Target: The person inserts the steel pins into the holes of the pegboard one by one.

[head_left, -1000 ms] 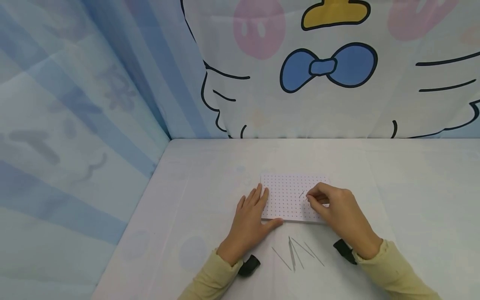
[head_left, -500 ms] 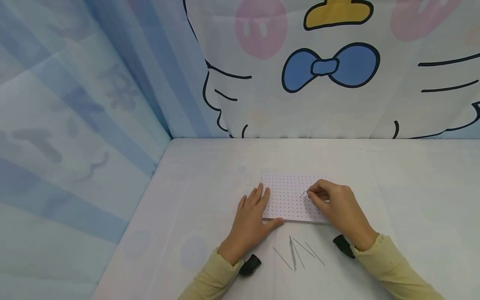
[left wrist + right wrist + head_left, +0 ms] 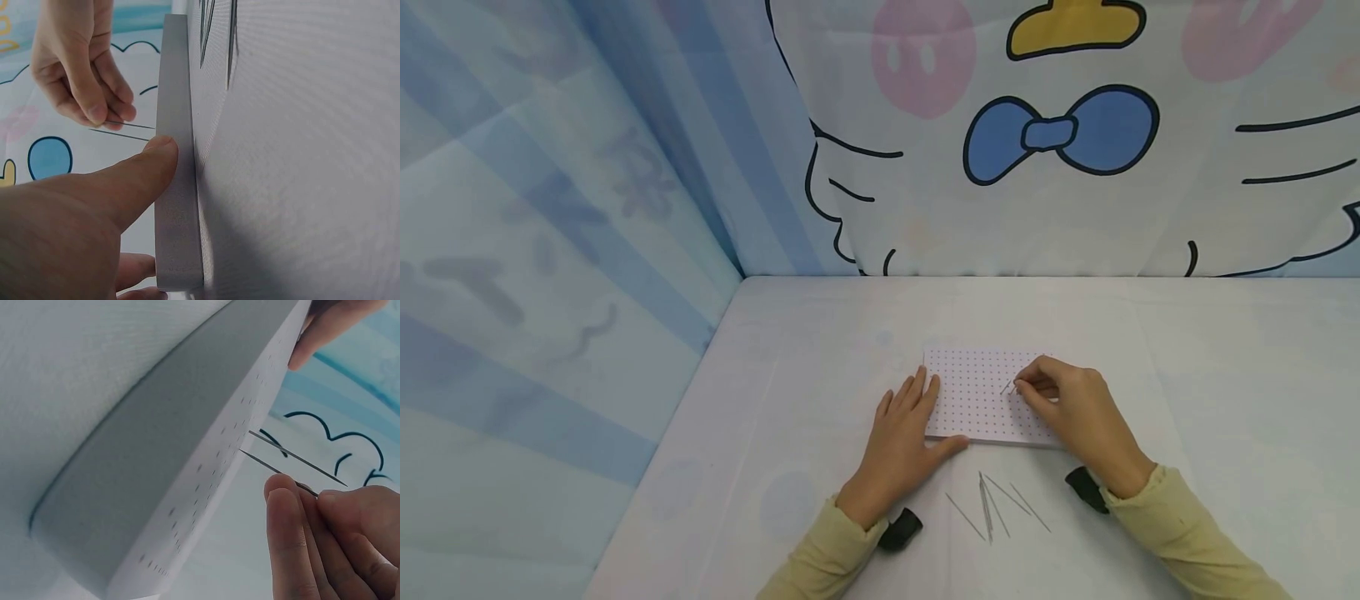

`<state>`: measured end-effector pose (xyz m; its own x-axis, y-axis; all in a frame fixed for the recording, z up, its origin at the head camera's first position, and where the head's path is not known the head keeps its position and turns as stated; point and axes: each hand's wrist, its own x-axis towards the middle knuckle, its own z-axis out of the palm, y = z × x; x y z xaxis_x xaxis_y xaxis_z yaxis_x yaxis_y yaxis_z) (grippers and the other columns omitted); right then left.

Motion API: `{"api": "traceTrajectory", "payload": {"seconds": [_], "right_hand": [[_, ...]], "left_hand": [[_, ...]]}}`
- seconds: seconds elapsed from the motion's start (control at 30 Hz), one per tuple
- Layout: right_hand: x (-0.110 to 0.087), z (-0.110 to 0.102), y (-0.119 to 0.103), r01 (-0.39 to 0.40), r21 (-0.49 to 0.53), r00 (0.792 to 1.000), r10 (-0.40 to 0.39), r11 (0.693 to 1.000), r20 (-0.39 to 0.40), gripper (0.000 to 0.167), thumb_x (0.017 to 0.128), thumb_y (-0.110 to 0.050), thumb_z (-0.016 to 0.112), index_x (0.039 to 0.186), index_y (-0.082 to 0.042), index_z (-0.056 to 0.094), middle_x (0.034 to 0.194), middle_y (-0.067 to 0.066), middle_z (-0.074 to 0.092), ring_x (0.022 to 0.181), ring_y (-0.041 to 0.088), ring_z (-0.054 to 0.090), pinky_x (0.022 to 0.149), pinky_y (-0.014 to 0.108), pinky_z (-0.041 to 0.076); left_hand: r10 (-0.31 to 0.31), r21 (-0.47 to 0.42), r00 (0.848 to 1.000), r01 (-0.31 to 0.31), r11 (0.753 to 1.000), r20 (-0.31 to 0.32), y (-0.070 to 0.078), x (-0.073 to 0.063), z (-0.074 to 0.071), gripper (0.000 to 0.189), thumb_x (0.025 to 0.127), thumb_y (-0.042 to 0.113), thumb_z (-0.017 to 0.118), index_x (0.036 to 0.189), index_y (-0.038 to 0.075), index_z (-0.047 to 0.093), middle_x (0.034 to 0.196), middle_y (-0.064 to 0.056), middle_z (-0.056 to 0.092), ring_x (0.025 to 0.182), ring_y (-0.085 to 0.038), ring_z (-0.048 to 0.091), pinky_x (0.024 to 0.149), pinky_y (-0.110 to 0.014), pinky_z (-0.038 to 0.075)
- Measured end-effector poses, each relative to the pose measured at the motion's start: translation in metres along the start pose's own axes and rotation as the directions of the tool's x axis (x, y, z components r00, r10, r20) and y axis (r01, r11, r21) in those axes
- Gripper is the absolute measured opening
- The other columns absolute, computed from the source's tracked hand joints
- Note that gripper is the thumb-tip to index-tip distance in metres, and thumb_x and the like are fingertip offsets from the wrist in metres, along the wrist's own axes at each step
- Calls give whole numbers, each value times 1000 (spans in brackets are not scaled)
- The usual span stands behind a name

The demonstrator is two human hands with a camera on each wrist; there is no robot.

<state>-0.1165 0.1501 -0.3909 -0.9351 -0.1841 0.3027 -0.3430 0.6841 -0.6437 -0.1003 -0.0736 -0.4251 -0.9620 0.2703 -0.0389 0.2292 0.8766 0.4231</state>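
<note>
A white board (image 3: 970, 408) with rows of small dark holes lies on the table. My left hand (image 3: 898, 454) rests on its left end with fingers spread, the thumb (image 3: 140, 172) on the front edge. One thin metal needle (image 3: 300, 459) stands in the board by itself. Beside it, thumb and fingertips of my right hand (image 3: 1075, 408) pinch a second needle (image 3: 261, 461), whose lower tip is right at the board's surface. In the left wrist view both needles run nearly parallel from the board.
Several loose needles (image 3: 964, 515) lie on the white table (image 3: 820, 350) in front of the board, between my forearms. A black device sits at my left wrist (image 3: 900, 531) and another at my right (image 3: 1086, 490). A printed curtain hangs behind.
My right hand has risen slightly away from me, still pinching its needle by the standing one. My left hand stays on the board, and the loose needles lie as before.
</note>
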Motion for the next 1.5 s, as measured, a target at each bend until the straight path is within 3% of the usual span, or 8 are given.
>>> {"api": "traceTrajectory", "payload": {"seconds": [0.63, 0.97, 1.2, 1.5], "right_hand": [[2, 1, 3, -31, -12, 999, 31, 999, 42, 4, 87, 0, 73, 90, -1, 71, 87, 11, 75, 78, 23, 72, 70, 38, 58], [-2, -2, 2, -79, -82, 992, 86, 994, 89, 8, 87, -1, 71, 94, 4, 72, 87, 14, 74, 75, 23, 71, 70, 42, 58], [-12, -7, -6, -76, -104, 987, 89, 992, 134, 7, 88, -4, 72, 94, -1, 73, 87, 7, 74, 74, 15, 68, 67, 33, 57], [-28, -7, -15, -12, -108, 977, 34, 994, 209, 3, 86, -5, 74, 87, -6, 72, 79, -4, 68, 69, 5, 58, 61, 23, 52]], "left_hand": [[24, 8, 1000, -24, 1000, -10, 0, 1, 2, 91, 87, 56, 68, 157, 10, 30, 165, -8, 19, 152, -27, 22, 121, -52, 19], [16, 2, 1000, -16, 1000, -4, 1, 1, -1, 90, 87, 55, 69, 156, 10, 31, 165, -9, 20, 151, -28, 23, 121, -52, 19], [0, 4, 1000, 0, 1000, 4, 0, 2, 0, 91, 87, 56, 69, 156, 11, 31, 165, -8, 19, 152, -28, 22, 122, -52, 18], [5, 3, 1000, -5, 1000, -4, 0, 0, 1, 91, 87, 55, 69, 156, 11, 31, 165, -9, 20, 151, -28, 23, 121, -52, 19]]}}
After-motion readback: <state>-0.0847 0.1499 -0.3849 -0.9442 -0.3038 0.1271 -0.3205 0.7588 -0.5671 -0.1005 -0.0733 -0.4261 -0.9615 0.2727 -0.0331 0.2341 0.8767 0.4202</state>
